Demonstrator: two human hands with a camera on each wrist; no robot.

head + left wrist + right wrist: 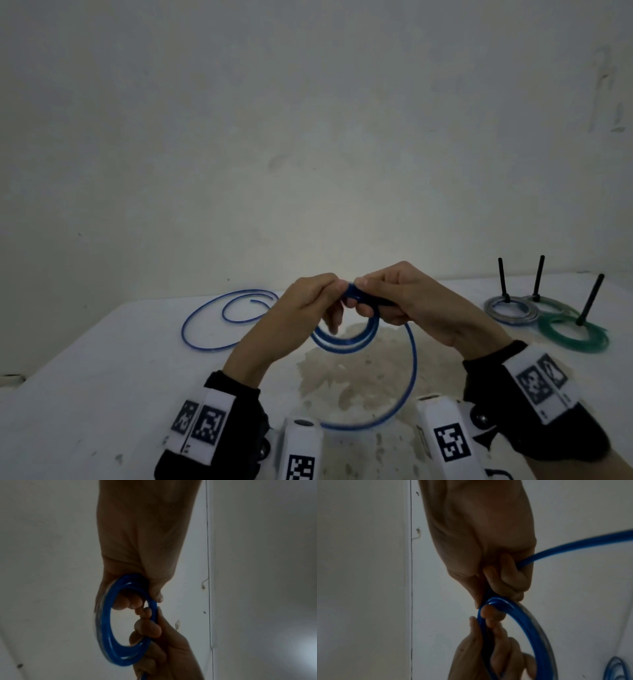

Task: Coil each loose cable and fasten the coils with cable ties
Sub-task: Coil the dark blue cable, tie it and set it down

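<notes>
We see the blue cable (pixel 346 337) partly wound into a small coil that hangs roughly upright between both hands, raised above the white surface (pixel 102 377), its ring facing us and its top edge caught where the fingertips meet. From the coil the loose length runs out past the right hand (pixel 414 305), sweeps down in a wide arc toward us, passes behind the wrist mounts, and ends at the far left in an open spiral lying flat on the surface. The left hand (pixel 301 308) comes in from the lower left with its wrist bent, thumb and fingers curled and pinching the upper left of the coil; in the left wrist view its fingers (pixel 125 601) reach through the ring. The right hand comes in from the lower right, knuckles up, thumb and forefinger pinching the top of the coil, while the right wrist view shows its other fingers (pixel 508 574) curled around the strand leaving to the right. At the far right of the surface lie a grey coil (pixel 510 310) and two green coils (pixel 572 337), each with a black cable tie (pixel 590 299) standing up from it, well apart from the hands.
</notes>
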